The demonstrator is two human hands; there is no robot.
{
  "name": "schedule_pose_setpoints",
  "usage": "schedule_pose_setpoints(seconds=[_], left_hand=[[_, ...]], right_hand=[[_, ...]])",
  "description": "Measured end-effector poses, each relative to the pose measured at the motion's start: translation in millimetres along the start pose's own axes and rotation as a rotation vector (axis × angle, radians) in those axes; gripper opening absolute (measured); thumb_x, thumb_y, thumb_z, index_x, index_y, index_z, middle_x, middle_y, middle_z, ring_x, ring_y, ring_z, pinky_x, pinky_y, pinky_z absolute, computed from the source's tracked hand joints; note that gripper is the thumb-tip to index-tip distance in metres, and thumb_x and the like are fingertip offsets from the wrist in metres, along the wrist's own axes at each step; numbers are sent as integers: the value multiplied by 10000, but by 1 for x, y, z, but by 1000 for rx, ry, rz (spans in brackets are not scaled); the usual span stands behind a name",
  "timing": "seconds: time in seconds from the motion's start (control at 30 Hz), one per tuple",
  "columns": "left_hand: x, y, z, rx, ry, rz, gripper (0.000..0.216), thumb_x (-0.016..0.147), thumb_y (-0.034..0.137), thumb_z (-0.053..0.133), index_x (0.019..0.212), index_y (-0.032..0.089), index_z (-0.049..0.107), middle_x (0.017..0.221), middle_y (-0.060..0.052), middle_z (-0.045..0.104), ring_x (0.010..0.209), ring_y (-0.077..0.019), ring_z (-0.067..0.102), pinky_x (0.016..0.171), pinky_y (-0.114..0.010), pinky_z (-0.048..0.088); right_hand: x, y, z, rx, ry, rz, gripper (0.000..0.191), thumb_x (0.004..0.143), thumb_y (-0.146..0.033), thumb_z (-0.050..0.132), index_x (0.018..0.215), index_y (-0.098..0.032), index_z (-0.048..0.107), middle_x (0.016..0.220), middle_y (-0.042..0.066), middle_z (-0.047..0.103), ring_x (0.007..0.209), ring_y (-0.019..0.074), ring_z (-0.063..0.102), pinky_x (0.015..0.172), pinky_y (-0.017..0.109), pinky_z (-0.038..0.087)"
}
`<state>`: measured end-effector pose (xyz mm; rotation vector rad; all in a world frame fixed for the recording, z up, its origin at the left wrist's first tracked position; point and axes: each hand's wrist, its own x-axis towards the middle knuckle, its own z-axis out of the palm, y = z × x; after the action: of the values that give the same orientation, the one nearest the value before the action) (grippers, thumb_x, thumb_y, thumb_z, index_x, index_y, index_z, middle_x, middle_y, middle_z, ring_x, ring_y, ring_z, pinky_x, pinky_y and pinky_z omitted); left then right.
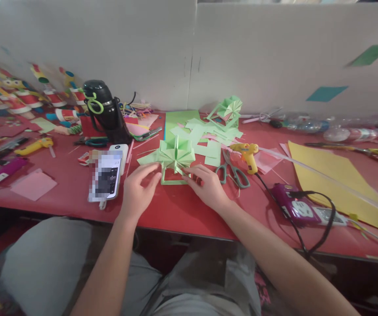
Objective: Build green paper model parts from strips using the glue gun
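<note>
A light-green folded paper model point(176, 151) with a pleated fan-like wheel on a square paper frame stands upright before me. My left hand point(140, 189) is at its left side, thumb and fingers apart, the fingertips close to the frame; whether they touch it I cannot tell. From the right, my right hand point(208, 186) pinches a small green paper strip point(180, 170) at the front of the wheel. Farther back stands a similar green paper model point(229, 109), among loose green paper pieces point(195, 134).
Scissors point(233, 171) and a yellow glue gun point(248, 154) lie right of the model, near a purple power strip point(292, 204) with a cable. Yellow card point(336, 184) lies farther right. Left are a phone point(112, 169), a black bottle point(105, 112) and another yellow glue gun point(34, 146).
</note>
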<state>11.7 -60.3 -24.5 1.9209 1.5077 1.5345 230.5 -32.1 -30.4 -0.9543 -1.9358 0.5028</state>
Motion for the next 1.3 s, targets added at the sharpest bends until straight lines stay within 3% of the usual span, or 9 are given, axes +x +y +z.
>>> schedule_pose_setpoints(seconds=[0.37,0.73,1.3], left_hand=[[-3,8,16,48,-36,112,156,892,233,650,1019,194,732,1025,-68,760,947,-198,716,889,-335,572],[-3,7,15,17,-51,76,154,905,256,620,1003,194,722,1017,-75,746,937,-202,706,884,-344,565],[-5,6,17,50,-31,174,172,908,199,605,1016,200,739,1022,-80,747,955,-203,706,906,-354,565]], right_hand=[[1,-4,2,15,-20,-39,213,951,-286,565,1093,-184,686,905,81,673,695,149,620,666,292,531],[9,-11,10,-316,-15,-45,253,928,-430,612,995,-200,693,818,54,724,618,141,627,630,260,494],[8,-10,10,-219,50,-28,285,967,-433,540,923,-184,673,785,48,687,551,118,543,576,258,444]])
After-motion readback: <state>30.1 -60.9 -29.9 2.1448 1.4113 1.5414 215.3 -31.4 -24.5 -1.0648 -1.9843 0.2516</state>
